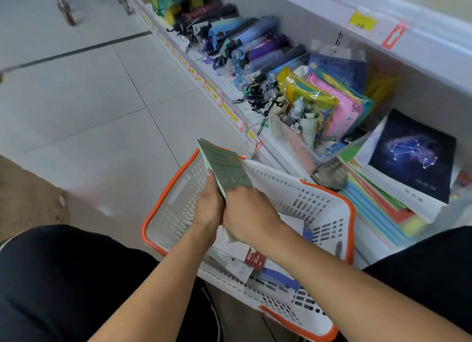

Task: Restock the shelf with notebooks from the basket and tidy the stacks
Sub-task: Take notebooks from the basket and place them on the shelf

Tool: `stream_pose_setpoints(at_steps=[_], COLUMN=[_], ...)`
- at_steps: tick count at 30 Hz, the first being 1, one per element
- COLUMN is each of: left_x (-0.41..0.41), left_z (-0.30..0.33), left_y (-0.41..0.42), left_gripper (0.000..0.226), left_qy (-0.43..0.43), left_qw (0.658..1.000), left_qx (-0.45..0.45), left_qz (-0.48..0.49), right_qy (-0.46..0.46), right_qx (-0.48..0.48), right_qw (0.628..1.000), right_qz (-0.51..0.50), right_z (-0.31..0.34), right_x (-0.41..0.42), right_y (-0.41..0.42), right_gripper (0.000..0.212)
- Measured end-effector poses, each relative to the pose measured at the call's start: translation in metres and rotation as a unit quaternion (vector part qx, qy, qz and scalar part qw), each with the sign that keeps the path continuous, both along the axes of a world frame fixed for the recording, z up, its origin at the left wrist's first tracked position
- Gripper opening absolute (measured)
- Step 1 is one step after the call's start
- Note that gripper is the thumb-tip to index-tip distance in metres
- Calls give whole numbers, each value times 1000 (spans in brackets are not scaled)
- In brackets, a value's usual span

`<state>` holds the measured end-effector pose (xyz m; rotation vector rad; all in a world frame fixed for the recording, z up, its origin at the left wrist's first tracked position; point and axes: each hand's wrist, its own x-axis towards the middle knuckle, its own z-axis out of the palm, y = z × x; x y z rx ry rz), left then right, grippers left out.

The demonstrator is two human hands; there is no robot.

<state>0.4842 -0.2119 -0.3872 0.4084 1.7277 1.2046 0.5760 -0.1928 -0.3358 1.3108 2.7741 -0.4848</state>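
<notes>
Both hands grip a green notebook [224,167] held tilted above the white basket [319,201]: left hand [208,203] fingers curled round its left edge, right hand [249,214] clasping the lower end. More notebooks lie in the basket; shelf stack [398,188] to the right.

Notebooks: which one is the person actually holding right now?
The pale green notebook, gripped by both the left hand and right hand above the basket. The dark constellation-cover notebook lies untouched on the shelf stack.
</notes>
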Motion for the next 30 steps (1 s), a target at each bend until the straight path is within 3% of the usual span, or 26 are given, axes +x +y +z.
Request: stream_pose_setpoints(at_steps=[2,5,9,12,13,14,16,17,18,20,22,27,30], left_x=[-1,-4,-21,-32,-35,-36,-34,-33,-31,-26,-17,18,41], left_z=[-1,0,17,44,54,66,89,101,114,140,169,251,279], left_y=[-2,-2,0,3,5,6,12,17,23,40,61,113,136], left_gripper=[66,31,25,24,24,25,28,28,27,32,39,36,19], left_qy=[-12,-45,-86,-120,-129,-136,-128,-112,-93,-67,-54,-60,-18], left_qw=[1000,999,995,989,987,984,983,984,985,986,983,947,933], left_qx=[14,27,41,80,95,108,124,129,132,135,146,172,179], left_qz=[-10,10,5,-15,-22,-32,-49,-57,-62,-71,-94,-263,-312], right_qy=[8,29,93,175,211,262,365,406,435,464,485,614,673], right_qx=[5,-35,-170,-270,-328,-397,-504,-523,-534,-544,-526,-374,-321], right_qw=[1000,999,976,917,883,840,741,706,683,662,666,638,579], right_qz=[10,7,-96,-237,-260,-261,-252,-251,-245,-224,-210,-274,-329], right_z=[1,-2,6,15,17,20,34,42,51,74,101,179,218], right_x=[0,3,33,73,84,93,99,101,104,112,123,159,178], right_y=[-2,-3,36,78,84,87,86,83,79,75,73,81,91], right_gripper=[17,19,40,98,105,97,47,32,32,42,37,25,15])
